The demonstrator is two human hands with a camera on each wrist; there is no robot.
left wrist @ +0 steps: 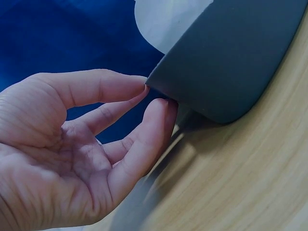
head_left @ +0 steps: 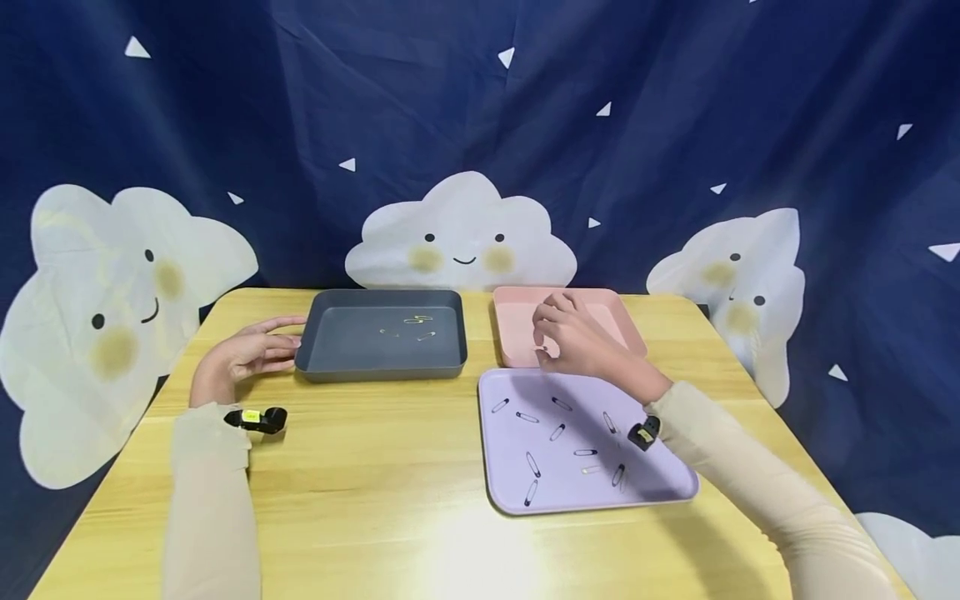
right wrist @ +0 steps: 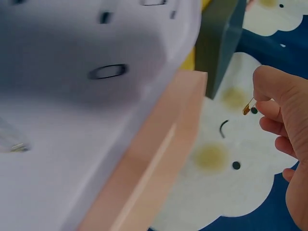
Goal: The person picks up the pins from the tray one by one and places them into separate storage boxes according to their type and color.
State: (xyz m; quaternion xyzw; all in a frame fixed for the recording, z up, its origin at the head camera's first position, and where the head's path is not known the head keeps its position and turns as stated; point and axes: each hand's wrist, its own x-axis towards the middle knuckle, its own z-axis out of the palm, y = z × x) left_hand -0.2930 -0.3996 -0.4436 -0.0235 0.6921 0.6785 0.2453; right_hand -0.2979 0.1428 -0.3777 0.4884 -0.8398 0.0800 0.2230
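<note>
My right hand (head_left: 573, 340) is over the front left part of the pink tray (head_left: 615, 321). In the right wrist view its thumb and finger pinch a small gold safety pin (right wrist: 247, 109), partly hidden by the fingertips. My left hand (head_left: 251, 350) is at the left side of the dark grey tray (head_left: 348, 346). Its relaxed fingers touch the wall of that tray, as the left wrist view shows near the rim corner. Several gold safety pins (head_left: 426, 336) lie in the grey tray, towards its right half.
A lilac tray (head_left: 562, 493) in front of the pink one bears several scattered safety pins (head_left: 557, 432) with dark ends, plus a gold one (head_left: 591, 469). The wooden table (head_left: 360, 467) ends at a blue curtain (head_left: 450, 100) with cloud faces.
</note>
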